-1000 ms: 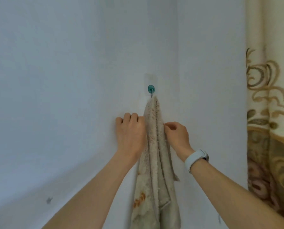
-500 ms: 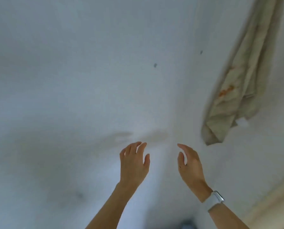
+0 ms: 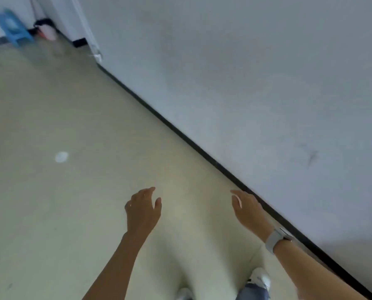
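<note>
My worry is the right side. My right hand [image 3: 249, 211] hangs just beside the black skirting board [image 3: 180, 133], the nearest thing to either hand, and the wall [image 3: 245, 72] rises straight behind it. I judge that any outward swing of that arm would knock the knuckles or the pale wristband [image 3: 275, 239] against the wall. The view is smeared, so I cannot judge the gap well, and that makes a misplaced reach more likely.

Ahead and well to the left of my left hand [image 3: 142, 210], a small white patch [image 3: 61, 157] shows on the floor [image 3: 61, 105]. I cannot tell whether it is a scrap or a glint. If it is loose, a foot landing on it could slip. Far beyond the left hand, in the corner, a blue stool [image 3: 13, 27] stands well apart from both hands.

Both forearms reach forward and down over the floor. The left hand shows its back to me, fingers loosely curved and thumb out toward the right hand, holding nothing. The right hand is turned edge-on with its fingers nearly straight, and it is also empty. A white shoe [image 3: 261, 278] shows below the right hand, near the skirting board.
</note>
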`<state>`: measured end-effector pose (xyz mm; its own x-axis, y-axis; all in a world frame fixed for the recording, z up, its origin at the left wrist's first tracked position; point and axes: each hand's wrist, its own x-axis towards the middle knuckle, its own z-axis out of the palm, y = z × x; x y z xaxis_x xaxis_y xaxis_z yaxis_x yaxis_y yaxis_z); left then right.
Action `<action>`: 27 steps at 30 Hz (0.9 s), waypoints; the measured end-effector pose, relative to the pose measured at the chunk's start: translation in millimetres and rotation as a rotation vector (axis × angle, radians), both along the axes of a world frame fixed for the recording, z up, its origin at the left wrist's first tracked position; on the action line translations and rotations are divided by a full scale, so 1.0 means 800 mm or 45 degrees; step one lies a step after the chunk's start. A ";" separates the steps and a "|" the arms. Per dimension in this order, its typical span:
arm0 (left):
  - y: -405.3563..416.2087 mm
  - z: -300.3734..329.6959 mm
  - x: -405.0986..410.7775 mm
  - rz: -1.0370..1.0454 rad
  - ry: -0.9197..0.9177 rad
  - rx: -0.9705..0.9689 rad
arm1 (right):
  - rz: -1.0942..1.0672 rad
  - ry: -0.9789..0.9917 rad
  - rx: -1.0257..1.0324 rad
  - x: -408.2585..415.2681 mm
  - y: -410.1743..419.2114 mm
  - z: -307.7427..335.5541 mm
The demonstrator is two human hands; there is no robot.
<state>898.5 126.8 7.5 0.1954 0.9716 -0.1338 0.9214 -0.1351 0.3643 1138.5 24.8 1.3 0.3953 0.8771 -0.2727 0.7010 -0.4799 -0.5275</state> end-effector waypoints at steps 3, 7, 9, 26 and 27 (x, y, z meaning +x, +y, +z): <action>0.020 0.005 -0.133 0.296 0.015 0.016 | 0.254 0.022 0.006 -0.109 0.083 -0.001; 0.050 0.007 -0.249 0.589 0.012 0.002 | 0.536 0.043 0.034 -0.228 0.186 0.002; 0.073 -0.001 -0.284 0.682 -0.009 -0.039 | 0.647 0.046 0.033 -0.275 0.236 0.001; 0.695 0.057 -0.481 0.778 -0.165 0.086 | 0.970 -0.074 0.142 -0.555 0.897 0.057; 0.719 0.054 -0.501 0.806 -0.173 0.080 | 1.000 -0.073 0.130 -0.578 0.930 0.057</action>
